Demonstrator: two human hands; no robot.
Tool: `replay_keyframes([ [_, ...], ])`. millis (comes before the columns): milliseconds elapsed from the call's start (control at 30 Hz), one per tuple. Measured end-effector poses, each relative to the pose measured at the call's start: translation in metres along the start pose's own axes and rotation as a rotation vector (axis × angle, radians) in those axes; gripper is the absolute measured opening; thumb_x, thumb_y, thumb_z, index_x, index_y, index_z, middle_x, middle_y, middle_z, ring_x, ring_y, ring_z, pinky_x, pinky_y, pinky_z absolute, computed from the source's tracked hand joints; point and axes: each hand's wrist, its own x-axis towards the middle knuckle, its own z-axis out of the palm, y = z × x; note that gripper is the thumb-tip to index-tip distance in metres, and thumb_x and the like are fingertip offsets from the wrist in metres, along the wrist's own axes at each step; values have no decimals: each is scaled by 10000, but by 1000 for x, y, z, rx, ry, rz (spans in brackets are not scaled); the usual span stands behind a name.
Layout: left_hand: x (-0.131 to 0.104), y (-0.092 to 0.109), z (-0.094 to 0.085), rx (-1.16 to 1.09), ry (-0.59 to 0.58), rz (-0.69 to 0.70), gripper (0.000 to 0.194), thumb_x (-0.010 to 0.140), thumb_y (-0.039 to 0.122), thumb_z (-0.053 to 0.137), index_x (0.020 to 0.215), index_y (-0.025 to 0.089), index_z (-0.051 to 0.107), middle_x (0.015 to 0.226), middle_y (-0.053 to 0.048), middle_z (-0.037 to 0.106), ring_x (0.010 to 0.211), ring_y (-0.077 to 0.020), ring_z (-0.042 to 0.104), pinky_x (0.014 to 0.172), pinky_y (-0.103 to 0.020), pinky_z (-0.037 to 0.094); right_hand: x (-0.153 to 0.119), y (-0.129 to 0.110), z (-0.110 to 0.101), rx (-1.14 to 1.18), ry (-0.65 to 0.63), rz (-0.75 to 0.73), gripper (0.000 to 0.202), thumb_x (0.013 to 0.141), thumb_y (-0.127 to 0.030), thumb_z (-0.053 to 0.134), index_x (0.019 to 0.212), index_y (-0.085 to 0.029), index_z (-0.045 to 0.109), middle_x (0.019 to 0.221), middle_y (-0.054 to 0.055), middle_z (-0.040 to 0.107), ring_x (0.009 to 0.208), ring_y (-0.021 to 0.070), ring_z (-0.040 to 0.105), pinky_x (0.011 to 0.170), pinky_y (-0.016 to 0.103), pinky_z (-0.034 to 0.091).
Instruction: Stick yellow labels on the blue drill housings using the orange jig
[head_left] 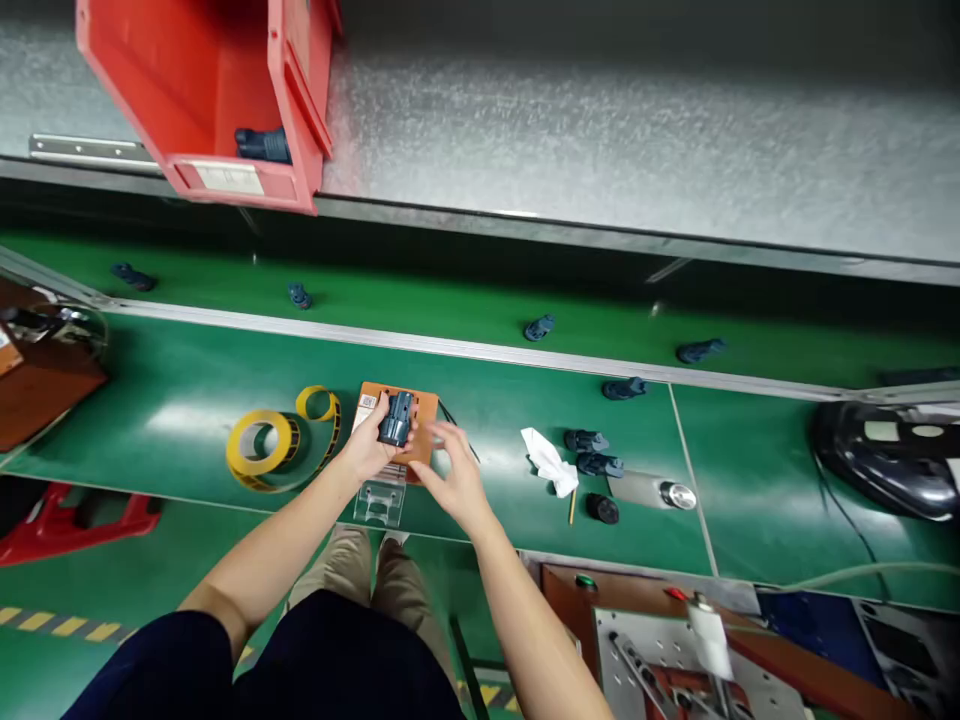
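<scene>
1. The left hand (366, 447) is clamped around a dark part (395, 420), fingers and thumb gripping its sides.
2. The right hand (457, 482) is spread and holds nothing, just beside the part; whether a fingertip touches it, I cannot tell.
3. Beneath the hands lies an orange box (426, 405); a clear holder (381, 505) sits between the wrists, nearer the body.
4. Left of the left hand is yellow tape (240, 450), partly unrolled.
5. Right of the right hand lie a white cloth (550, 463), a pencil-like stick (572, 507), two dark pieces (600, 465), a black cap (602, 508) and a metal cylinder (641, 489).
6. Well ahead of the left hand, a red bin (289, 187) stands on a shelf (600, 140).
</scene>
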Motion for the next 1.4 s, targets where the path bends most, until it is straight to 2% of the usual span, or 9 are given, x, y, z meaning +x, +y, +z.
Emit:
replay_keyframes([
  [100, -28, -37, -3, -94, 84, -41, 526, 935, 607, 514, 1032, 117, 682, 765, -68, 679, 608, -143, 626, 566, -251, 530, 5, -4, 12, -23, -229, -123, 904, 728, -295, 771, 1510, -215, 324, 1545, 155, 363, 1450, 306, 339, 1156, 500, 389],
  [200, -46, -59, -11, -57, 200, -12, 514, 909, 615, 556, 1016, 128, 683, 830, -84, 714, 661, -167, 653, 624, -282, 546, 1, 1, 26, -8, -389, -176, 949, 692, -241, 754, 1517, -194, 288, 1530, 163, 382, 1448, 297, 341, 1174, 481, 361],
  [467, -90, -88, -88, 817, 723, 469, 453, 866, 610, 586, 1072, 209, 626, 1081, -95, 687, 1049, -267, 649, 902, -392, 530, 60, 53, 49, -144, -251, -143, 828, 677, -288, 754, 1414, -162, 398, 1397, 179, 511, 1321, 345, 437, 1103, 562, 363],
  [533, -96, -105, -107, 903, 720, 452, 448, 853, 584, 607, 1114, 221, 579, 1136, -106, 664, 1095, -273, 638, 937, -413, 519, 74, 66, 53, -171, -261, -137, 851, 651, -278, 768, 1413, -168, 405, 1382, 169, 522, 1307, 345, 439, 1097, 564, 360],
  [700, -105, -136, -123, 798, 399, 289, 660, 822, 509, 679, 1331, 242, 355, 1128, -104, 658, 1080, -241, 658, 961, -430, 519, 82, 84, 57, -178, -294, -136, 866, 673, -299, 792, 1439, -188, 405, 1400, 134, 517, 1317, 335, 392, 1128, 553, 327],
  [967, -130, -82, -102, 734, 222, 223, 376, 908, 560, 555, 1139, 285, 668, 1005, -80, 707, 990, -267, 667, 921, -414, 530, 78, 97, 51, -347, -359, -254, 960, 766, -596, 750, 1546, -258, 304, 1588, 118, 357, 1414, 381, 279, 1158, 611, 256],
  [1133, -119, -62, -99, 669, 137, 224, 433, 928, 493, 576, 1326, 326, 606, 1144, -87, 687, 992, -284, 661, 903, -432, 538, 80, 92, 57, -410, -336, -330, 886, 783, -578, 741, 1500, -173, 412, 1455, 163, 491, 1326, 376, 396, 1138, 598, 313],
  [1267, -103, -46, -88, 615, 75, 237, 486, 938, 474, 579, 1391, 302, 547, 1057, -105, 703, 949, -269, 656, 841, -420, 548, 77, 92, 58, -485, -347, -329, 944, 787, -661, 688, 1532, -186, 355, 1537, 157, 413, 1412, 398, 302, 1158, 630, 260],
  [1400, -77, -25, -67, 473, 68, 201, 532, 939, 472, 593, 1403, 231, 498, 1020, -118, 702, 905, -241, 654, 736, -370, 545, 52, 111, 42, -578, -60, -242, 512, 985, -472, 485, 1447, -253, 489, 1463, 114, 524, 1371, 327, 384, 1146, 562, 294],
])
